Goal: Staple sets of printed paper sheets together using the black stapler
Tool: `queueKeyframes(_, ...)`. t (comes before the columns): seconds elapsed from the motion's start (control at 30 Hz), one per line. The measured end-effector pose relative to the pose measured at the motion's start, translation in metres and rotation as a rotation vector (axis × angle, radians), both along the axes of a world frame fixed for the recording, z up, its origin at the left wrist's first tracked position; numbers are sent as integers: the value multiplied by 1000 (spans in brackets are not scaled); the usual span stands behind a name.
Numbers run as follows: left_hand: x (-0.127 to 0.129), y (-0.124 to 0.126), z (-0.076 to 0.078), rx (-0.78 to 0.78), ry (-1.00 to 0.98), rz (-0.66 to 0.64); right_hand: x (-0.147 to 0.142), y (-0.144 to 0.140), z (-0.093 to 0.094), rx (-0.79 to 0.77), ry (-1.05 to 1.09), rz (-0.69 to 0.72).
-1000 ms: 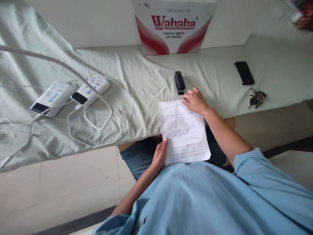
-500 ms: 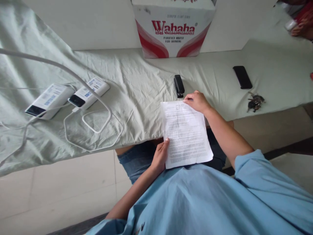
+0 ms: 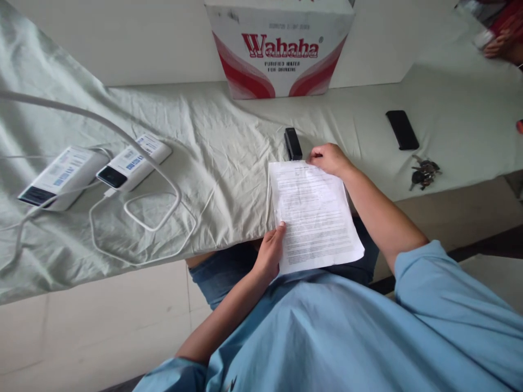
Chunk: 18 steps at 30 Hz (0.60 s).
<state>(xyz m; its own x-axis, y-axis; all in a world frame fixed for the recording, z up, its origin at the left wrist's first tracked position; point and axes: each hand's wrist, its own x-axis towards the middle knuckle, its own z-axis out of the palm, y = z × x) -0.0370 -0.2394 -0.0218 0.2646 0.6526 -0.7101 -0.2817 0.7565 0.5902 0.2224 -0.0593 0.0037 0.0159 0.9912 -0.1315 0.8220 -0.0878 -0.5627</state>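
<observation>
The printed sheets point(image 3: 314, 215) lay partly on the near edge of the cloth-covered table point(image 3: 229, 147) and partly over the person's lap, held at two points. The left hand point(image 3: 269, 253) gripped the left edge low down, thumb pressed on the printed face and the remaining fingers closed underneath, out of view. The right hand point(image 3: 330, 159) rested on the top right corner, fingers curled together and bearing down on the paper; whether they pinched the corner or merely pressed it could not be told. The left forearm rose from the lower left at a slant, the right forearm ran down from the corner to a blue sleeve point(image 3: 445, 294). A black stapler point(image 3: 292, 144) lay just beyond the top edge of the sheets, close to the right hand but apart from it, its near end cut off by the paper. Behind it stood a red and white cardboard box point(image 3: 280, 49) against the wall. To the right lay a black phone point(image 3: 402, 129) and a bunch of keys point(image 3: 424, 171), well apart from the hands. To the left, two white power banks point(image 3: 96, 171) sat side by side amid looping white cables point(image 3: 151, 218). Another person's hand point(image 3: 496, 46) showed at the far right corner.
</observation>
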Motion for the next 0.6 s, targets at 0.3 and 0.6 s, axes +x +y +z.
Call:
queueKeyframes(0.3,4,8,1,50,21,-16,-5,-6,2,245,-192,65)
queueKeyframes(0.6,4,5,-5,78,38,-16,-31,-45,-1,380,-288,321)
